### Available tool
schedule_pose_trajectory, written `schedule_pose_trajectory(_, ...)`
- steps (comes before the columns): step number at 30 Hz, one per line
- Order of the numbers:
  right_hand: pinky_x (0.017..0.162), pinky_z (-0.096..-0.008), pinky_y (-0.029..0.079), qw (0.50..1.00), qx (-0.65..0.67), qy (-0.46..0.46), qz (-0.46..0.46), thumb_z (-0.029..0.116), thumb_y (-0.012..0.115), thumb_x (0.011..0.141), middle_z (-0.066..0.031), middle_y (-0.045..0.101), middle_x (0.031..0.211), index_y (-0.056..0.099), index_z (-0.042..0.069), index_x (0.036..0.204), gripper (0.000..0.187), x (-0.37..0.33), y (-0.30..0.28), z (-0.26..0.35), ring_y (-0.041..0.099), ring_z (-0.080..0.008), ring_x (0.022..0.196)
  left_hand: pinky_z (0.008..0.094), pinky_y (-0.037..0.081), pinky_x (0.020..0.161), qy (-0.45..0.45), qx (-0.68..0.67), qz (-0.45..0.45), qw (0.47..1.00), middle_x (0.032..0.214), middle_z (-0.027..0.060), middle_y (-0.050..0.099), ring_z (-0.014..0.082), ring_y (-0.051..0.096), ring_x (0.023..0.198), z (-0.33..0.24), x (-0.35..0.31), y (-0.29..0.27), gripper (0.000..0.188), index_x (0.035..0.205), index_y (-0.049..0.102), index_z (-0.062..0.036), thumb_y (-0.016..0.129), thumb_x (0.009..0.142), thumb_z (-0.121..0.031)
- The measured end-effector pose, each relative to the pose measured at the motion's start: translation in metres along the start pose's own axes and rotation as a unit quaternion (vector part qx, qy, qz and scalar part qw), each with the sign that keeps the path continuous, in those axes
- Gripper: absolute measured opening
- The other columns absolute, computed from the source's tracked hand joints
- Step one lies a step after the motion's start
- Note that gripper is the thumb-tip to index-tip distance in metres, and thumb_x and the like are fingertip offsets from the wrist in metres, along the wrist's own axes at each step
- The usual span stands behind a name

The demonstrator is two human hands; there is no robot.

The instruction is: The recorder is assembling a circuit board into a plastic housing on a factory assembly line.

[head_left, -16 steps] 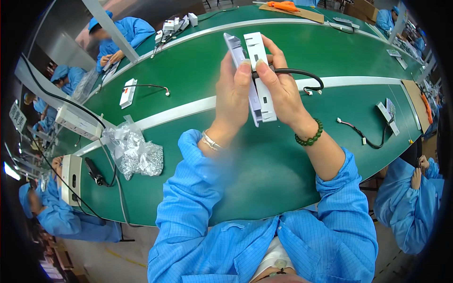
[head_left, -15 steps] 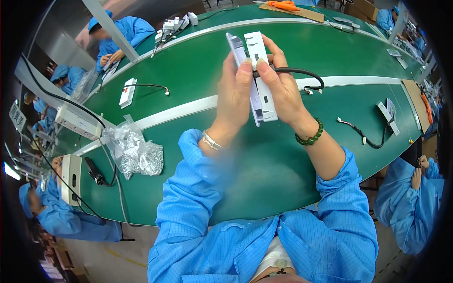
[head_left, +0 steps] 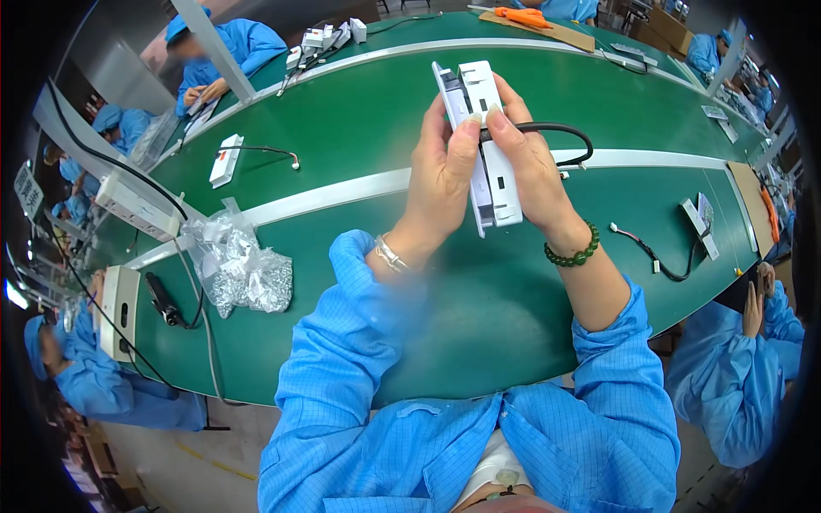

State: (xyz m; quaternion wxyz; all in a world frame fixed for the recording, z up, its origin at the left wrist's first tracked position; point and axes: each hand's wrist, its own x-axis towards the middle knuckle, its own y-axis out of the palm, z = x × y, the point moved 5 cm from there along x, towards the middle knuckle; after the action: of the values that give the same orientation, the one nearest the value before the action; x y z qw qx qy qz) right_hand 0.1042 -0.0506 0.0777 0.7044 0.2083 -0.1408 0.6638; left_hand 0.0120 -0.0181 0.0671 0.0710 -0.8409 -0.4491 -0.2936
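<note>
Over the green bench I hold a long white plastic case in two parts, tilted slightly off upright. My left hand [head_left: 439,186] is closed around the thin cover half [head_left: 479,190], its thumb pressing near the seam. My right hand [head_left: 537,181] grips the thicker half [head_left: 506,201], which has small dark slots, and its thumb lies beside the left one. The two halves lie side by side, almost touching along their length. From the case's middle a black cable [head_left: 571,132] loops out to the right, over my right fingers. What the fingers behind the case touch is hidden.
At left lie a clear bag of small metal parts [head_left: 256,286], a black-handled tool [head_left: 161,299] and a beige box [head_left: 120,312]. A white case with a cable [head_left: 226,162] sits beyond the metal rail. Another cabled part [head_left: 701,229] lies right. Co-workers sit around.
Both hands and the case have shifted a little right in the picture. The two halves have come closer together at the top. At the right, a co-worker's hands have moved together.
</note>
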Motion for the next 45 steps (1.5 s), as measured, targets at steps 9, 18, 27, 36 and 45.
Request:
schedule_pose_trajectory(9, 0.099, -0.0291, 0.025, 0.996, -0.065, -0.063, -0.012, 0.031, 0.040, 0.090, -0.0125, 0.025, 0.132, 0.017, 0.003, 0.137, 0.059, -0.002, -0.003, -0.004, 0.033, -0.0176, 0.118, 0.0270, 0.046, 0.077, 0.029, -0.037, -0.003, 0.999, 0.108, 0.0129, 0.053, 0.0160, 0.054, 0.095, 0.000, -0.003, 0.012, 0.055, 0.128, 0.030, 0.0022, 0.037, 0.092, -0.038)
schedule_pose_trajectory(18, 0.094, -0.0267, 0.033, 0.997, 0.073, -0.020, -0.016, 0.025, 0.043, 0.090, -0.0117, 0.039, 0.127, 0.009, 0.005, 0.139, 0.063, -0.006, 0.009, -0.002, 0.042, -0.0151, 0.111, 0.0255, 0.046, 0.073, -0.025, -0.053, -0.016, 0.998, 0.101, 0.0121, 0.056, 0.0147, 0.056, 0.085, 0.011, 0.001, 0.002, 0.053, 0.125, 0.037, 0.0036, 0.041, 0.090, -0.036)
schedule_pose_trajectory(27, 0.086, -0.0247, 0.040, 0.995, 0.053, -0.069, -0.050, 0.021, 0.049, 0.088, -0.0099, 0.045, 0.120, 0.017, 0.003, 0.137, 0.061, -0.006, 0.009, 0.004, 0.047, -0.0117, 0.104, 0.0268, 0.047, 0.068, -0.023, -0.015, -0.064, 0.998, 0.091, 0.0155, 0.058, 0.0173, 0.057, 0.080, 0.011, 0.001, 0.001, 0.064, 0.125, 0.035, 0.0084, 0.047, 0.086, -0.041)
schedule_pose_trajectory(36, 0.089, -0.0260, 0.039, 0.992, 0.084, -0.065, -0.069, 0.018, 0.050, 0.086, -0.0119, 0.042, 0.126, 0.020, 0.002, 0.136, 0.061, -0.006, 0.007, 0.006, 0.047, -0.0138, 0.107, 0.0294, 0.047, 0.071, 0.033, 0.003, -0.075, 0.997, 0.097, 0.0199, 0.056, 0.0218, 0.057, 0.083, 0.002, -0.001, 0.005, 0.070, 0.125, 0.032, 0.0113, 0.048, 0.085, -0.044)
schedule_pose_trajectory(45, 0.088, -0.0272, 0.041, 0.990, 0.075, -0.102, -0.060, 0.013, 0.047, 0.087, -0.0129, 0.042, 0.127, 0.018, 0.004, 0.137, 0.059, -0.009, 0.011, 0.015, 0.048, -0.0146, 0.107, 0.0330, 0.046, 0.078, 0.023, 0.046, -0.083, 0.995, 0.109, 0.0265, 0.051, 0.0299, 0.055, 0.096, -0.002, -0.003, 0.004, 0.075, 0.126, 0.031, 0.0117, 0.050, 0.083, -0.047)
